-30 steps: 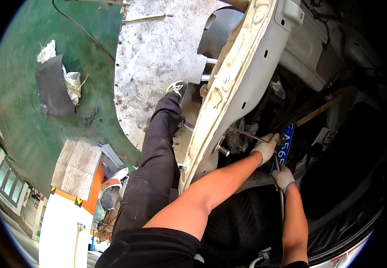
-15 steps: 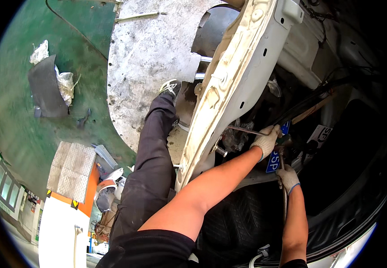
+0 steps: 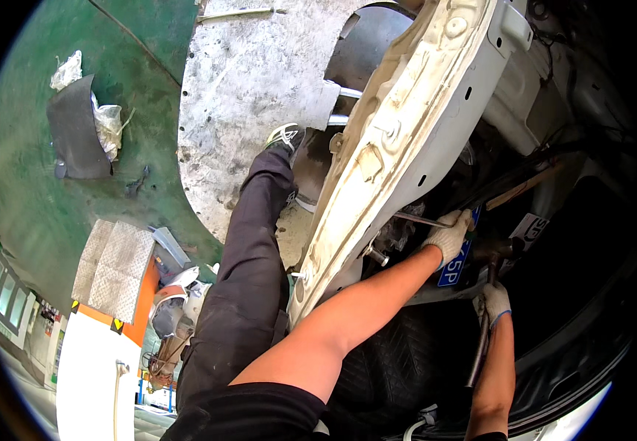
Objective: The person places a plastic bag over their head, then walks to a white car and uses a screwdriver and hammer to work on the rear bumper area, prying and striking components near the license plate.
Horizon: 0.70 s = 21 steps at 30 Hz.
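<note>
My left hand (image 3: 449,240), in a white knit glove, is closed around a thin metal rod (image 3: 420,219). The rod's far end meets the inner side of the pale, bare car body panel (image 3: 413,165). In my gloved right hand (image 3: 494,303) is a hammer (image 3: 493,273), gripped by its handle. Its dark head lies to the right of my left hand, apart from the rod; the handle's lower end points back toward me. Below my left hand lies a blue plate (image 3: 452,269) with white characters. A metal stud (image 3: 376,255) sticks out from the panel nearby.
A white plate (image 3: 530,234) lies in the dark car cavity to the right. My leg stands outside the panel on a scuffed grey sheet (image 3: 252,81). Left on the green floor are a dark panel piece (image 3: 79,131) and an orange-and-white cart (image 3: 98,367).
The hammer head has moved right, away from my left hand, and its handle is now more tilted. My left hand still holds the rod against the panel. The view has shifted slightly.
</note>
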Each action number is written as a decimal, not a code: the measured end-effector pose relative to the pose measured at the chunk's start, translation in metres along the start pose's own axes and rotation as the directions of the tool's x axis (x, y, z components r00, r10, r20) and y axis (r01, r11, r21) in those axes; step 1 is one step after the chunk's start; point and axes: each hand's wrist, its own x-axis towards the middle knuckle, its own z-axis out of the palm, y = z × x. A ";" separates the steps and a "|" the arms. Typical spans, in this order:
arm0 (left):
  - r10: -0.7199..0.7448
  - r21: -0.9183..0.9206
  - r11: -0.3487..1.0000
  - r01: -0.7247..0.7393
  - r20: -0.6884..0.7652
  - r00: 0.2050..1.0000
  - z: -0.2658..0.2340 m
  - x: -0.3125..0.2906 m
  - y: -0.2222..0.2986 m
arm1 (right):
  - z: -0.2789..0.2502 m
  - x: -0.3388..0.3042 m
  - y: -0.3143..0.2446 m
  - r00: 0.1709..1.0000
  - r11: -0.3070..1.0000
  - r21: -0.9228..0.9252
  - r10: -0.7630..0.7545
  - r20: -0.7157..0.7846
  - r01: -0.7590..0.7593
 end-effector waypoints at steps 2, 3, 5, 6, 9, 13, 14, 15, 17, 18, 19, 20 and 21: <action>-0.029 0.072 0.997 0.029 -0.005 1.000 0.000 -0.007 0.011 | 0.022 -0.027 -0.024 0.997 0.997 -0.042 -0.070 0.033 0.072; -0.042 0.104 0.994 0.043 -0.014 0.999 -0.002 -0.010 0.013 | 0.023 -0.031 -0.033 0.991 0.987 -0.093 -0.124 0.048 0.128; -0.028 -0.025 0.999 0.028 0.000 1.000 0.000 0.000 -0.009 | 0.023 -0.042 -0.045 0.970 0.951 -0.198 -0.226 0.086 0.239; -0.015 -0.077 0.997 0.016 0.020 1.000 0.001 0.000 -0.001 | 0.017 -0.042 -0.039 0.988 0.968 -0.198 -0.148 0.050 0.155; -0.029 -0.050 0.998 0.032 0.058 0.998 0.009 -0.005 -0.004 | -0.002 -0.021 0.008 0.999 0.996 -0.072 -0.045 -0.011 0.044; -0.003 -0.034 0.999 0.004 0.034 0.999 0.002 -0.004 0.003 | -0.013 -0.007 0.030 1.000 1.000 -0.004 0.012 -0.027 -0.012; -0.014 0.006 1.000 0.014 0.058 0.998 0.002 -0.012 0.018 | -0.021 -0.008 0.046 0.999 1.000 0.024 0.009 -0.040 -0.008; -0.005 0.038 0.999 0.003 0.058 0.998 -0.003 -0.015 0.030 | -0.021 -0.009 0.042 0.999 0.999 0.035 -0.019 -0.037 0.020; 0.058 -0.088 0.995 -0.052 0.063 0.996 0.003 0.000 0.021 | -0.022 -0.009 0.033 0.998 0.998 0.055 -0.033 -0.054 0.036; 0.070 -0.143 0.988 -0.059 0.069 0.995 0.008 0.001 0.023 | -0.022 -0.008 0.029 0.997 0.996 0.074 -0.050 -0.055 0.054; 0.081 -0.197 0.978 -0.065 0.075 0.994 0.011 0.002 0.025 | -0.022 -0.007 0.024 0.996 0.993 0.093 -0.067 -0.056 0.072; 0.091 -0.189 0.979 -0.076 0.072 0.993 0.013 0.005 0.022 | -0.021 -0.005 0.016 0.996 0.990 0.114 -0.079 -0.035 0.083; 0.081 -0.204 0.977 -0.066 0.065 0.995 0.013 0.005 0.021 | -0.014 -0.008 -0.001 0.993 0.989 0.090 -0.113 -0.021 0.114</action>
